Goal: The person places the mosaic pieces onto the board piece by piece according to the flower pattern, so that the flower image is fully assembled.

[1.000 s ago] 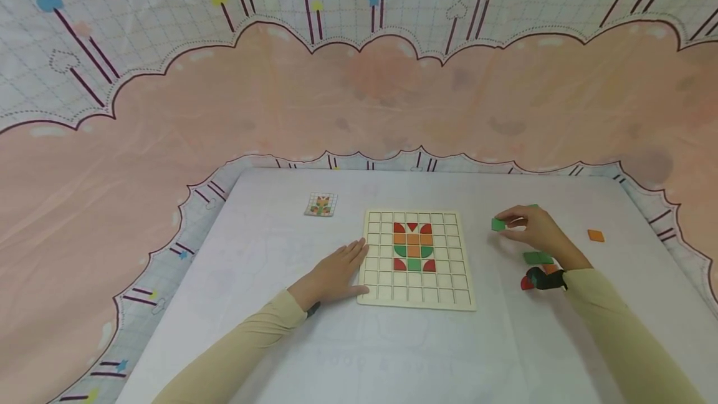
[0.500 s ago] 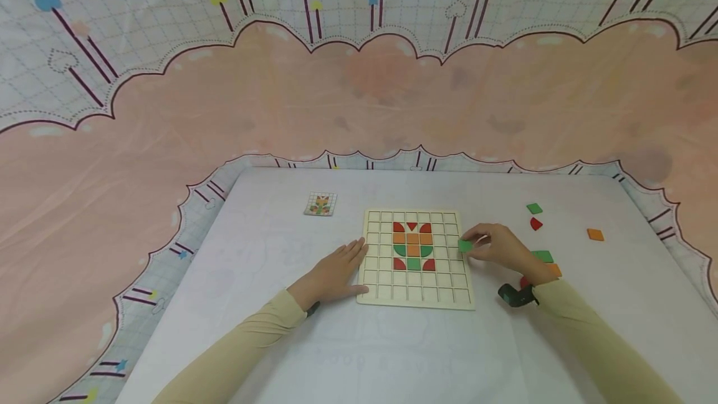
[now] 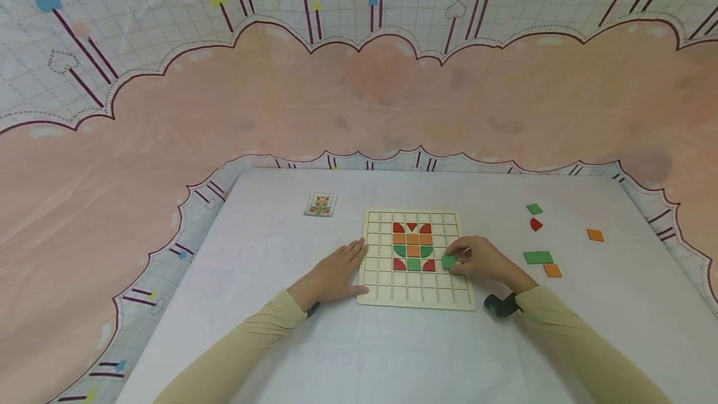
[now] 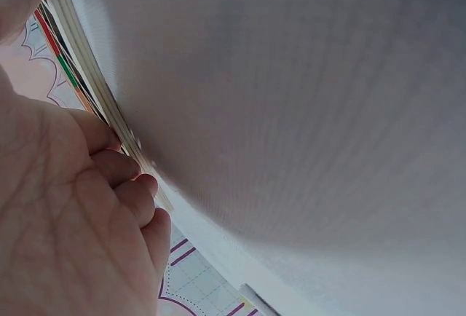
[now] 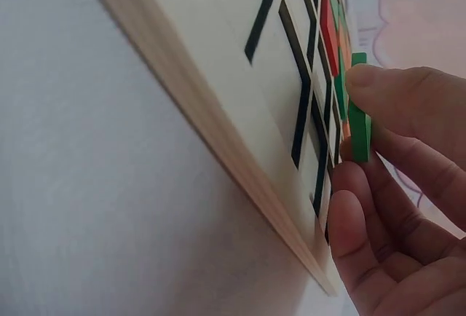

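A square wooden grid board [image 3: 381, 295] lies on the white table. Red, orange and green tiles [image 3: 413, 250] fill a block of cells in its upper middle. My right hand [image 3: 483, 260] pinches a green square tile [image 3: 449, 262] over the board's right-hand columns, just right of the lower red tile [image 3: 429, 265]. In the right wrist view thumb and fingers hold that green tile [image 5: 360, 130] by its edges, close over the grid. My left hand [image 3: 335, 271] rests against the board's left edge, fingers extended. The left wrist view has its palm [image 4: 73, 199] beside the board's edge [image 4: 98, 72].
Loose tiles lie to the right: a green one [image 3: 535, 209], a red one [image 3: 536, 224], a green pair [image 3: 538, 257] and two orange ones [image 3: 552, 270]. A small pattern card [image 3: 320, 204] lies behind the left hand. A dark wrist camera [image 3: 501, 305] hangs below my right wrist.
My right hand has carried the green tile left and slightly nearer, from among the loose tiles to over the board. The left hand has stayed at the board's edge.
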### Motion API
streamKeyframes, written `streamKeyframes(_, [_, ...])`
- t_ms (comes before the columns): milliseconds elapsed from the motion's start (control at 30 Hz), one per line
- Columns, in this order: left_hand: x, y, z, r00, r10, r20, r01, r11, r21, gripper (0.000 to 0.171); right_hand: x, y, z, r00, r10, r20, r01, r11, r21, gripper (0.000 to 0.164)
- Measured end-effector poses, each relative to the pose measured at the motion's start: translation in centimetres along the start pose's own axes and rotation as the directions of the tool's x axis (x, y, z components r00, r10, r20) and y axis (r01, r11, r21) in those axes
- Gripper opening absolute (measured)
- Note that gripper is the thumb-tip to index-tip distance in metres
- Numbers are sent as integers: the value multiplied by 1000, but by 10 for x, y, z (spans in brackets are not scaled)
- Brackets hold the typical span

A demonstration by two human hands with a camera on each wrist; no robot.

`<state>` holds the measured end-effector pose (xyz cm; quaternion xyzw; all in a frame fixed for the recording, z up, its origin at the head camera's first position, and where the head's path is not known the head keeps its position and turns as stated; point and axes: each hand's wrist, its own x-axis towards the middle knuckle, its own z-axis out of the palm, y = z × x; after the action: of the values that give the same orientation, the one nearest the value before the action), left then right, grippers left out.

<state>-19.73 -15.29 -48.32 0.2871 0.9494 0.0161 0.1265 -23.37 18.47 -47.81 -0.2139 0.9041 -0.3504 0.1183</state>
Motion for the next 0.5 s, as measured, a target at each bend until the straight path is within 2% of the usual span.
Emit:
streamKeyframes(233, [0,0,1,1000,1,-1,-1,1000,1,88,3,-1,6,999,-47,11,48,997,-56,23])
streamKeyframes(500, [0,0,1,1000,-4,3,4,1000,4,88,5,-6,8,999,-27,32,28,999,-47,20])
